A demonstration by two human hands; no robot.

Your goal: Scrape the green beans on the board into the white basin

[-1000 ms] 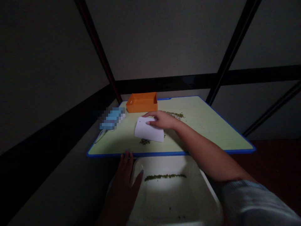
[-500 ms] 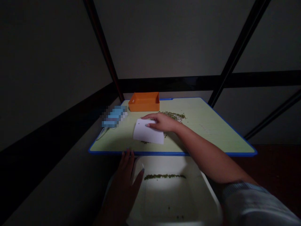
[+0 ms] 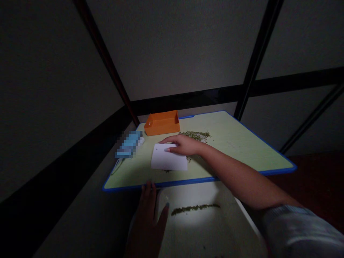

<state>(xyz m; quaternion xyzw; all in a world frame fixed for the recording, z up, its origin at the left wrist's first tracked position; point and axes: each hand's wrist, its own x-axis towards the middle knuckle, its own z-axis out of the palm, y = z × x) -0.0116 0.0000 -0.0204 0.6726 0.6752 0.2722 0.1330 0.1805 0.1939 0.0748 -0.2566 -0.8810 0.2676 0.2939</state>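
Note:
My right hand (image 3: 185,145) reaches over the pale green tabletop (image 3: 242,147) and is closed on a white card (image 3: 169,161), thumb on its near face and fingers behind its top edge. The card leans with its lower edge close to the table. Small green grains (image 3: 195,135) are scattered behind the hand, and a few show under the card. Below the table's front edge, my left hand (image 3: 152,211) grips the left rim of a white plastic tub (image 3: 193,195), its thumb inside. A line of similar grains (image 3: 196,208) lies in the tub.
An orange open box (image 3: 162,128) stands at the table's back left. At the left edge lies a light blue item (image 3: 130,143), blurred out, with a white cord (image 3: 116,166). Dark-framed wall panels (image 3: 172,53) rise behind and to the left.
The view has tilted and shifted slightly, so the table appears lower and turned. Both hands keep their holds, and the card stays in nearly the same place over the table.

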